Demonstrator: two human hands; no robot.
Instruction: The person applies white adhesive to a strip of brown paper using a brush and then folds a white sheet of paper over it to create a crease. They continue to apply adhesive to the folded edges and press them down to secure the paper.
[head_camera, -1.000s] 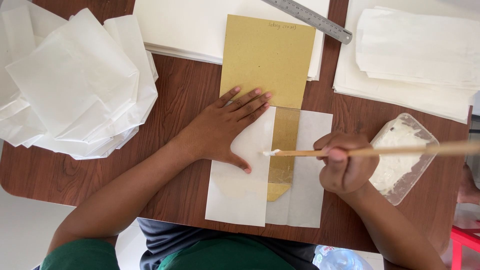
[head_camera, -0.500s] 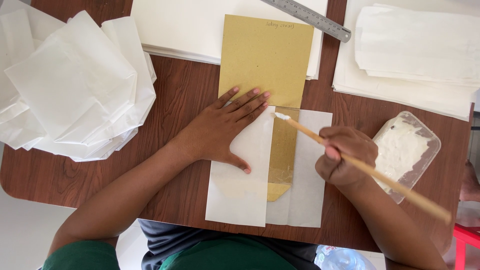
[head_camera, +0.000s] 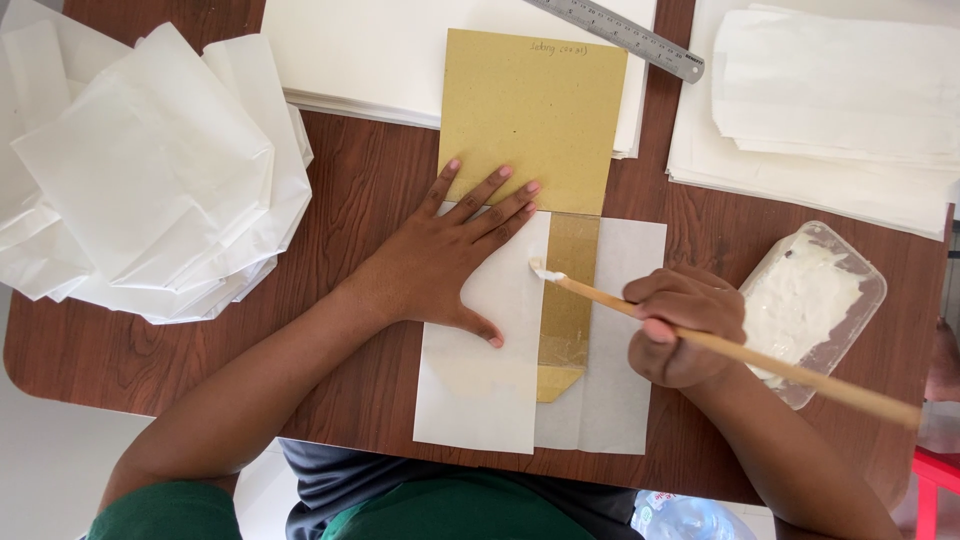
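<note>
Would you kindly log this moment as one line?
left hand flat on folded white paper | right hand holds wooden stick | tip at fold edge

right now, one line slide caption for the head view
Left hand pins folded white paper over a cardboard template; right hand applies a gluey stick.

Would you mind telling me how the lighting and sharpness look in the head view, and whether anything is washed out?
Head view: soft, even light, only faint shadows under the left hand; the stacked white paper sheets at top right are nearly washed out; the right hand and its thin wooden stick are sharp, no motion blur; the clear plastic tub of white paste shows mild glare.
</note>
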